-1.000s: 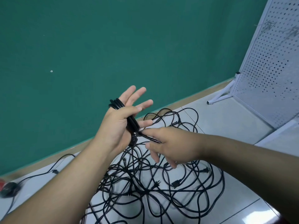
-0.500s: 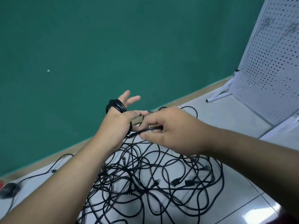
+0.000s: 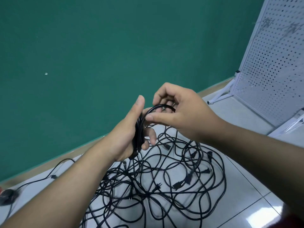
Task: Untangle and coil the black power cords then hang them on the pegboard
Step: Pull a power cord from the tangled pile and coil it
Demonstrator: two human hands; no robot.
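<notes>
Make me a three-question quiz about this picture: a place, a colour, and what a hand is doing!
1. Where is the pegboard?
A) at the right, standing on the floor
B) lying under the cords
C) on the ceiling
2. What colour is the wall?
A) red
B) green
C) yellow
3. What is the left hand doing?
A) lying flat on the floor
B) holding a coil of black cord
C) pointing at the pegboard
Answers: 1 A, it stands at the right edge; 2 B, green fills the background; 3 B, cord loops wrap round it.
</notes>
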